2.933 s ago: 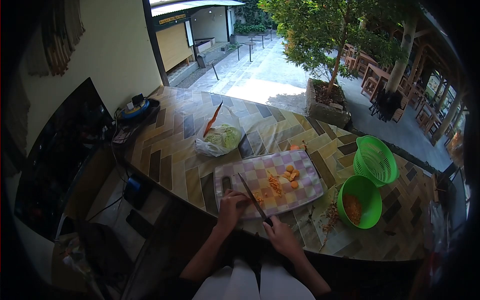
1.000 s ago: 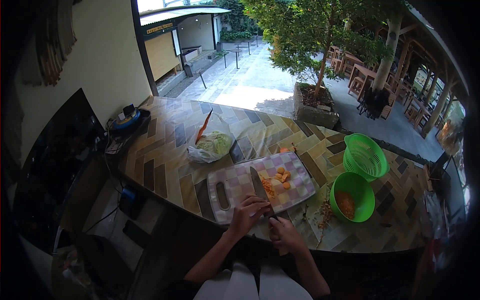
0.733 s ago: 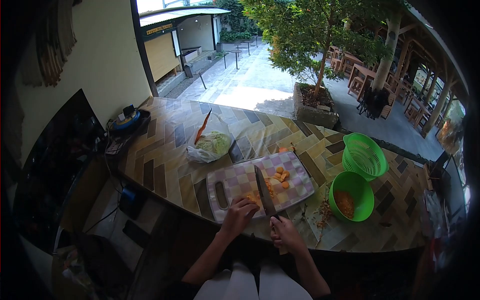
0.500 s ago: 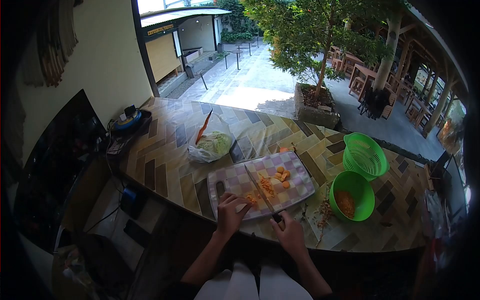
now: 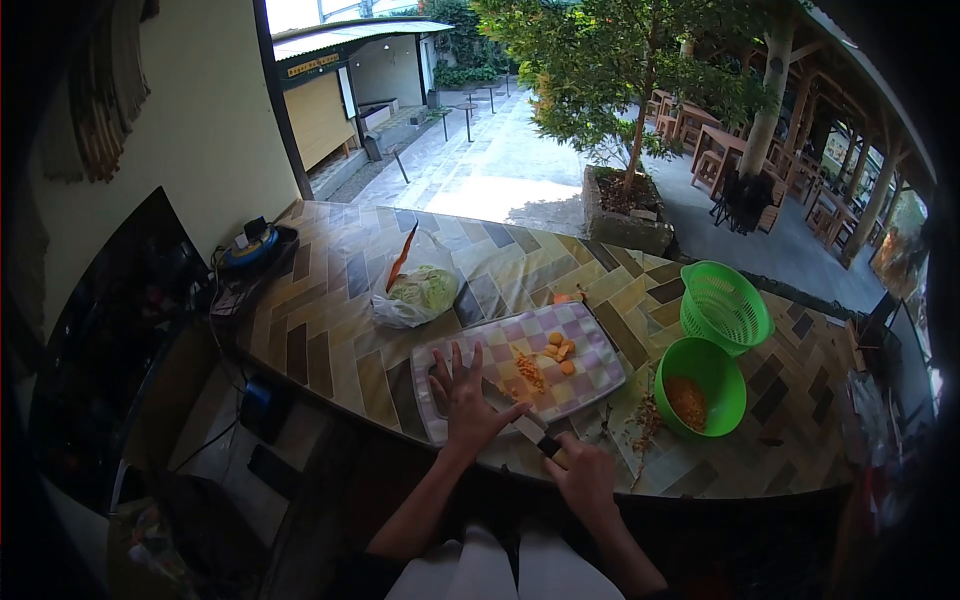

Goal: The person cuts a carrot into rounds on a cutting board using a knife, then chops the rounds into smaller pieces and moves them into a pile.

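Observation:
My right hand (image 5: pixel 582 475) is closed round the dark handle of a knife (image 5: pixel 530 428), its blade pointing left over the near edge of the checkered cutting board (image 5: pixel 590 390). Over the board's left part, my left hand (image 5: pixel 470 400) has its fingers spread, the thumb near the blade; part of the blade is hidden behind this hand. Chopped orange bits (image 5: pixel 528 371) lie in the middle of the board. Several thicker orange pieces (image 5: pixel 567 367) sit to their right. Whether anything lies under my left hand is hidden.
Beyond the board stands a plastic bag with a pale green cabbage (image 5: pixel 437 288) and a thin orange carrot (image 5: pixel 403 255). At right are a green bowl (image 5: pixel 727 400) holding orange bits and a green strainer (image 5: pixel 725 305). Peelings (image 5: pixel 647 425) lie beside the bowl.
My left hand has opened from a bent-finger pose and spread over the board. The knife has swung from pointing away over the board to pointing left, lower down.

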A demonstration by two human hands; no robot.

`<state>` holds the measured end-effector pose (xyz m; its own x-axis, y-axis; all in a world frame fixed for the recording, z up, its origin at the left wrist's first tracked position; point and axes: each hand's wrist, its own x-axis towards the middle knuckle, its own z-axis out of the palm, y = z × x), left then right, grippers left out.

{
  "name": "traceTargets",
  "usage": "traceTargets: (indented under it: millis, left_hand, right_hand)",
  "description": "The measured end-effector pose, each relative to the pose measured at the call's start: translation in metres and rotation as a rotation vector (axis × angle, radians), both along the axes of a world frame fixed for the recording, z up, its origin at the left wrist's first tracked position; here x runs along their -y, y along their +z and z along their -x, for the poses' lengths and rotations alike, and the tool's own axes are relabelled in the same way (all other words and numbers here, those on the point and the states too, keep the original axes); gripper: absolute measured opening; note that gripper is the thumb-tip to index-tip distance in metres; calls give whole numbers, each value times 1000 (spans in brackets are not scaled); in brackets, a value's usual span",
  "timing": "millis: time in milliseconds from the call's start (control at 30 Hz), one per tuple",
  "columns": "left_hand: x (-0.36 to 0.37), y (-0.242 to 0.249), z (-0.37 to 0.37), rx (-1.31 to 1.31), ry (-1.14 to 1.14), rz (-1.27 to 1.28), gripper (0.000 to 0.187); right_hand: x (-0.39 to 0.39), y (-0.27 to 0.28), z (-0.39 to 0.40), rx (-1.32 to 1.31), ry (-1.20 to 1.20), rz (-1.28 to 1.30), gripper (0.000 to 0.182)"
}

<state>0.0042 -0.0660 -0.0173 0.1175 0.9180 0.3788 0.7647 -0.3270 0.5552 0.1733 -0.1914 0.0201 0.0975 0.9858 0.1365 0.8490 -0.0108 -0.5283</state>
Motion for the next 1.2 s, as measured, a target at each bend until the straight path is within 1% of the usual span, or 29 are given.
traceTargets:
  millis: [133, 233, 333, 433, 533, 567, 633, 667, 733, 833, 867, 933, 967, 1033, 1067, 1133, 1167, 1200]
  left_hand:
    - [-10, -11, -1, 35, 39, 6, 113]
    - [-19, -17, 2, 76, 61, 5, 102]
    - [-23, -17, 4, 88, 71, 6, 81]
    - [-26, -16, 6, 55, 91, 4, 56]
    - [-36, -21, 8, 101, 89, -67, 34]
    - [-38, -22, 10, 120, 77, -57, 30]
    - [-40, -20, 12, 156, 53, -39, 24]
    - [-40, -19, 13, 171, 47, -38, 23]
    - [-38, -12, 14, 199, 33, -38, 21]
    - [-33, -8, 19, 377, -136, 84, 32]
    - [-26, -7, 19, 387, -156, 109, 37]
    - [-2, 12, 16, 405, -198, 160, 48]
    - [5, 16, 14, 367, -189, 178, 51]
    - [15, 20, 13, 289, -169, 215, 59]
    - [14, 14, 13, 281, -171, 189, 60]
    - [11, 3, 13, 267, -173, 138, 62]
    - [9, 4, 14, 270, -181, 188, 61]
    - [7, 6, 14, 274, -189, 239, 60]
  right_hand:
    - [9, 3, -7, 14, -20, 9, 31]
    - [17, 4, -12, 11, -42, 14, 30]
    - [24, 8, -20, 4, -28, 68, 30]
    - [30, 15, -26, -27, -34, 110, 32]
    - [36, 23, -33, -65, -50, 157, 33]
    - [37, 25, -37, -77, -50, 177, 34]
    - [40, 20, -46, -138, -15, 112, 33]
    - [40, 17, -51, -169, 1, 79, 33]
    - [36, 13, -62, -303, -12, 162, 33]
    - [19, 13, -63, -539, -56, 272, 35]
    - [13, 12, -62, -623, -77, 307, 37]
    - [-6, -3, -61, -558, -88, 242, 38]
    - [-16, -12, -60, -528, -91, 210, 39]
    - [-32, -28, -62, -477, -75, 168, 37]
    - [-39, -34, -64, -451, -67, 148, 36]
    - [-49, -44, -70, -564, -20, 166, 35]
    - [-53, -46, -73, -620, 4, 175, 35]
    - [-55, -46, -77, -645, 44, 247, 34]
